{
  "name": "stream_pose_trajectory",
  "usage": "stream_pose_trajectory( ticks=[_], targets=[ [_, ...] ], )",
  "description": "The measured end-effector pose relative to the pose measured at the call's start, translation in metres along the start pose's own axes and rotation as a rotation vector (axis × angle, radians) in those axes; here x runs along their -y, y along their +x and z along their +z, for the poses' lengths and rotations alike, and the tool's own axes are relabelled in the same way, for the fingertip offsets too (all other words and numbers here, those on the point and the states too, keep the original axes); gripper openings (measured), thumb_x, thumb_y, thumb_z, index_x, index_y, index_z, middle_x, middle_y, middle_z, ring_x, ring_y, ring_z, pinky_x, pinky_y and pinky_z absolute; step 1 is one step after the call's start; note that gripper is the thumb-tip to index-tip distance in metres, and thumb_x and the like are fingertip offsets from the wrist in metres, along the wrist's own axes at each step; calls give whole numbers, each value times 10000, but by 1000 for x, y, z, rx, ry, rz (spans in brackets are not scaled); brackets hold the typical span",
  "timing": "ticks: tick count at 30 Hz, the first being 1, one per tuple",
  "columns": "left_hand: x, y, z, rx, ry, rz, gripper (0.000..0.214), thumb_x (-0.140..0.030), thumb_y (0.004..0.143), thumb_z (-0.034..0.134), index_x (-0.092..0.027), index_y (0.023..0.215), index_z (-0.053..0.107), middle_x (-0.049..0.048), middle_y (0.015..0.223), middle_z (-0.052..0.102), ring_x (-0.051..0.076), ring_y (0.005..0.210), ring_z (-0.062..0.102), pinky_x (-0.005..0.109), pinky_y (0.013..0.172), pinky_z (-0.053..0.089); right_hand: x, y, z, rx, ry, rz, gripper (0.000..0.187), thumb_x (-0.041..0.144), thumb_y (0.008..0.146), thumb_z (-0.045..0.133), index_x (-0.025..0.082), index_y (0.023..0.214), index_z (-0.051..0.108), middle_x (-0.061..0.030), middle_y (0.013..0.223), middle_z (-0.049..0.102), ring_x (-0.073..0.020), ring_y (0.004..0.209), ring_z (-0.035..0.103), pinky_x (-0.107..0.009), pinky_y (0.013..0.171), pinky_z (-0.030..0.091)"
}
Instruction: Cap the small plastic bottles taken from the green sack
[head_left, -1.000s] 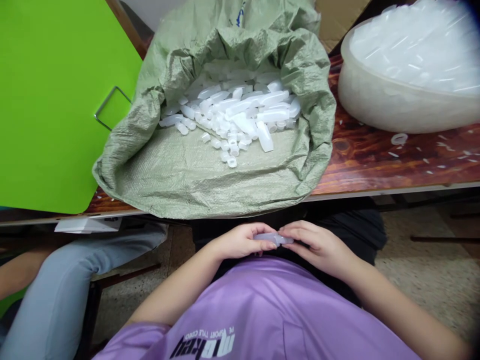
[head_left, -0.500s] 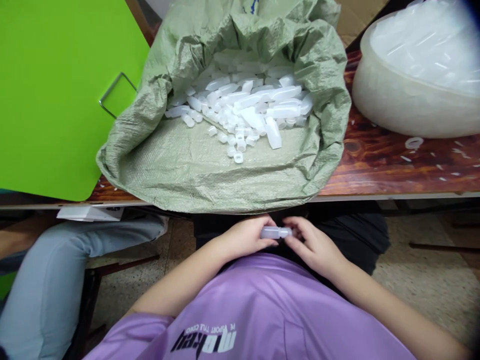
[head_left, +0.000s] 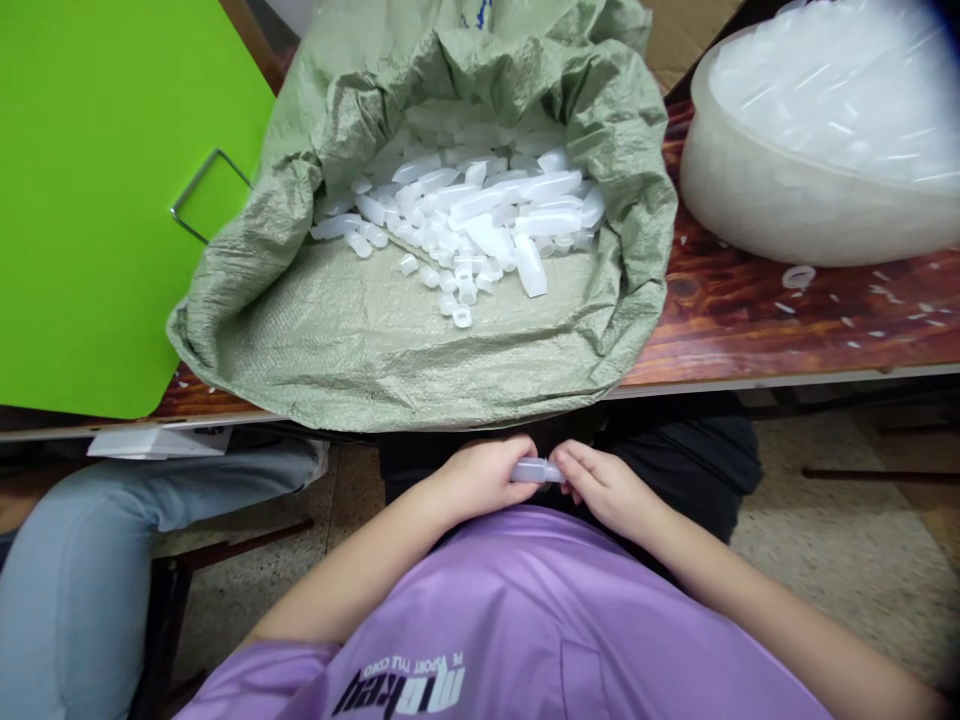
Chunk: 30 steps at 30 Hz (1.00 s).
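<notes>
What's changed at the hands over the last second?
The right hand, its fingers parted around one end of the translucent piece half a second ago, has closed on that end. The left hand has kept hold of the other end. The green sack and whitish tub look unmoved.

Upside down on my purple fabric shirt [head_left: 525,610] I read large black letters "key" [head_left: 367,693] and small "SPORT" [head_left: 431,664]; blue script [head_left: 484,14] on the crumpled green woven sack [head_left: 420,345] beyond it is illegible.
</notes>
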<state>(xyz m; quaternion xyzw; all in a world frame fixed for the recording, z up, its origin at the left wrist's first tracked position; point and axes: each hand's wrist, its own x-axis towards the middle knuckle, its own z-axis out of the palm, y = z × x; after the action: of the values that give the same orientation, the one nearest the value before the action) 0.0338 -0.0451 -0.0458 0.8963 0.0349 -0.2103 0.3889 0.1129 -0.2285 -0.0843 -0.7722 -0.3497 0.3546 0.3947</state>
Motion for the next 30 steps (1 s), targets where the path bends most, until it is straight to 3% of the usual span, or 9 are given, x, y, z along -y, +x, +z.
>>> stream_pose_trajectory(
  ticks=[2,5,7,12,16,19,21,25,30],
  targets=[
    [-1,0,-1,-2,30,-2,225,-384,771,532,-220,922,567,-20,782,618,120,647,546,201,534,325,-1,2,1,-27,22,21,423,456,942,228,171,872,532,-35,715,574,-129,603,541,-263,587,455],
    [-3,-1,-3,-8,77,-14,238,-419,767,522,-208,862,578,-16,739,605,115,616,530,204,514,306,-1,4,0,-166,-215,-205,351,468,881,399,160,980,535,-94,886,591,-181,789,549,-324,724,444],
    [-4,-1,-2,7,128,-12,227,-417,757,524,-200,805,573,-15,699,594,115,594,522,211,499,293,-1,6,2,-143,-243,-263,341,492,832,462,166,861,558,-85,820,577,-190,766,522,-333,720,419],
    [3,2,5,-35,376,67,175,-345,795,494,-191,819,573,28,780,636,169,725,581,243,588,362,2,17,25,2,303,80,534,609,859,253,200,522,313,26,471,315,-98,439,315,-246,458,320],
    [6,6,6,-44,506,116,163,-284,811,477,-178,876,583,56,815,646,192,759,592,263,636,393,4,20,34,49,376,182,544,566,899,89,217,519,263,37,418,266,-95,370,253,-245,387,283],
    [2,6,1,-62,437,67,163,-311,799,484,-197,849,589,29,773,639,167,690,577,246,588,378,1,16,20,-187,52,-70,459,513,902,246,170,728,495,-47,669,524,-144,606,473,-280,571,397],
    [0,6,-2,-62,368,32,164,-334,787,484,-207,807,586,5,727,627,144,632,553,235,543,348,-1,14,8,-303,-295,-330,327,445,873,392,155,869,543,-80,812,573,-177,744,503,-315,684,396],
    [-3,3,-2,-43,297,48,175,-358,764,492,-200,731,563,-6,675,605,126,593,529,232,509,301,-5,16,-7,-272,-636,-667,261,346,866,411,154,811,579,-68,730,578,-172,680,479,-317,654,362],
    [-1,2,1,-8,234,57,211,-401,717,528,-193,684,545,-5,652,592,122,579,516,230,503,293,-6,25,-4,-250,-697,-810,286,403,829,445,181,699,572,-46,638,540,-160,609,440,-313,605,330]
  ],
)
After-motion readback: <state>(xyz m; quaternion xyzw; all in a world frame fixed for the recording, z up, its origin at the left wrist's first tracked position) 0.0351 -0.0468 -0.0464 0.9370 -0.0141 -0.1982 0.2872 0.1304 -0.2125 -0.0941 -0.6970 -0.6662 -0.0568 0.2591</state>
